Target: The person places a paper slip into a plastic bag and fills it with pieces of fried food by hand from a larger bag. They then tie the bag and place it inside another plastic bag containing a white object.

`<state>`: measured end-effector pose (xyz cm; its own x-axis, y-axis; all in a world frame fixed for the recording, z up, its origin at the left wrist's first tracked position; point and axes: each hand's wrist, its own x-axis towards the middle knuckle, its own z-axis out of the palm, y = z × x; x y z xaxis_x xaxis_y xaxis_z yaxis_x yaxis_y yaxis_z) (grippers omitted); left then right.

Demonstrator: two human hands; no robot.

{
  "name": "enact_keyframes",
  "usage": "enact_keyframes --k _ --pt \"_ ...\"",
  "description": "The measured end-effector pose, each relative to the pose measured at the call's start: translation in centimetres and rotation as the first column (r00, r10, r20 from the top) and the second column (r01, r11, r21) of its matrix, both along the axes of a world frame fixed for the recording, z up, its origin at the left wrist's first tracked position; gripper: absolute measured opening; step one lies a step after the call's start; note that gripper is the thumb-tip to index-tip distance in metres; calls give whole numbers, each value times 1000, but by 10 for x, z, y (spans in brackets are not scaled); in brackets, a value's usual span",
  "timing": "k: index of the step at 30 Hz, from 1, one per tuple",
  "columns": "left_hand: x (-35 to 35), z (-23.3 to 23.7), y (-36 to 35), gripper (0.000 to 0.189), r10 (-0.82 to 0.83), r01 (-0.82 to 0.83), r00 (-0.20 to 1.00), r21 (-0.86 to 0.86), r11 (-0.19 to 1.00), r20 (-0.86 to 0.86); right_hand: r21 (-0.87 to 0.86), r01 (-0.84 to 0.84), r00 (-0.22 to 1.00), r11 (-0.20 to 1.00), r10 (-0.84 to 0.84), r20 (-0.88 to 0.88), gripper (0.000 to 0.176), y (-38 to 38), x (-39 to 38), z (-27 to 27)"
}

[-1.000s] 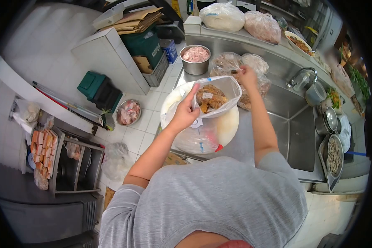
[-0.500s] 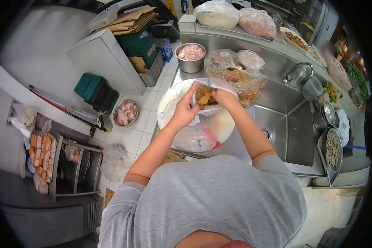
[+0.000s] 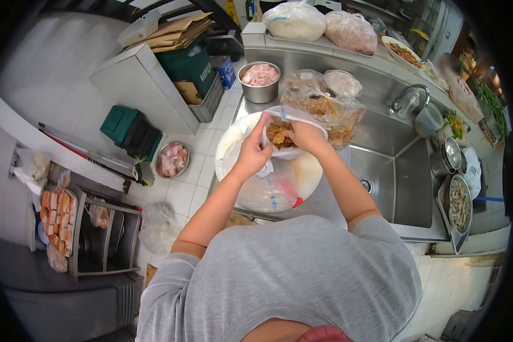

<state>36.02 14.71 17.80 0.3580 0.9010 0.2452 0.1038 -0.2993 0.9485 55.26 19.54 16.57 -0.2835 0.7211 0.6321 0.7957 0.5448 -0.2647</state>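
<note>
A clear plastic bag (image 3: 310,118) with brown, sauced-looking food (image 3: 277,135) inside rests over a large round white board or tray (image 3: 310,171). My left hand (image 3: 253,155) pinches the bag's rim on the left side and keeps its mouth spread. My right hand (image 3: 306,138) reaches into the mouth from the right, fingers curled at the brown food; the fingertips are partly hidden. On the near part of the white round lies another clear plastic bag (image 3: 262,194) with blue print and a red patch. Just beyond are filled clear bags (image 3: 319,105) of similar brown food.
A metal pot of pink meat (image 3: 260,77) stands at the counter's back left. To the right are a steel sink (image 3: 390,171), a faucet (image 3: 413,94) and a tray of pale strips (image 3: 459,205). A bowl of meat (image 3: 172,159) sits on the floor, left.
My right hand has shifted slightly within the bag's mouth, and more of the brown food shows beside its fingers. My left hand keeps its hold on the rim. The view has shifted slightly.
</note>
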Motion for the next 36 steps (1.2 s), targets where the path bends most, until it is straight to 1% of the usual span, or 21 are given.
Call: enact_keyframes --k 1,2,3,5,7,8,9,10,11,13,15,16,19,22,25,26,28,29,31,34,36 --pt "0 1 1 79 -1 1 1000 12 1000 13 -165 -102 989 981 82 -123 23 -4 4 17" --pt "-1 2 1 79 -3 2 1000 25 1000 25 -316 -221 956 923 141 -257 25 -12 11 36" --pt "-1 1 3 79 -14 12 998 39 999 57 -438 -350 903 828 174 -393 27 -17 18 54" --pt "0 1 2 79 -17 12 994 40 999 111 -537 -494 767 684 52 -639 29 -9 41 86" --pt "2 1 0 79 -1 -3 987 22 1000 159 -453 -340 752 824 -51 -657 25 28 64 76" --pt "3 0 0 79 -1 -6 988 49 999 157 -445 -189 849 875 -83 -522 25 54 75 62" --pt "3 -2 0 79 -2 -9 988 75 997 154 -407 -38 917 912 -130 -376 25 82 84 41" --pt "3 -2 -1 79 -1 -10 990 81 997 138 -340 107 955 934 -192 -225 24 100 91 18" --pt "2 -2 -2 80 0 -11 992 88 996 122 -380 177 972 908 -223 -80 25 108 94 -5" --pt "-1 0 -4 80 9 -15 996 71 997 84 -420 325 943 847 -256 212 29 125 97 -42" --pt "-1 1 -5 80 21 -28 996 75 997 87 -260 357 933 897 -327 152 34 126 103 -80" --pt "-1 1 -6 80 29 -36 995 79 996 99 -179 373 927 910 -357 118 37 122 102 -86" --pt "-2 -2 -6 80 23 -29 987 33 999 156 -345 379 924 859 -373 86 42 119 103 -76" --pt "-6 -3 -3 81 9 -12 991 24 1000 133 -376 424 873 824 -482 -73 43 96 97 -36" --pt "-6 0 0 81 12 -16 991 30 999 137 -372 316 888 873 -411 -209 47 75 112 -2" --pt "-5 0 1 81 14 -20 989 45 999 146 -393 269 878 879 -392 -276 46 61 112 13" --pt "-3 7 0 81 -2 4 992 -11 1000 127 -418 180 838 890 -361 -408 44 31 107 44" --pt "-3 10 1 80 -13 18 993 -39 999 118 -400 77 773 913 -308 -555 43 18 103 55" --pt "-1 9 4 80 -24 25 991 -6 1000 133 -311 -113 569 944 -195 -799 40 -4 94 71" --pt "1 9 5 80 -37 40 986 -19 999 162 -214 -312 358 926 -94 -929 37 -23 93 85" --pt "3 8 9 80 -51 55 979 -18 998 196 -186 -408 327 894 -47 -944 38 -40 89 101"
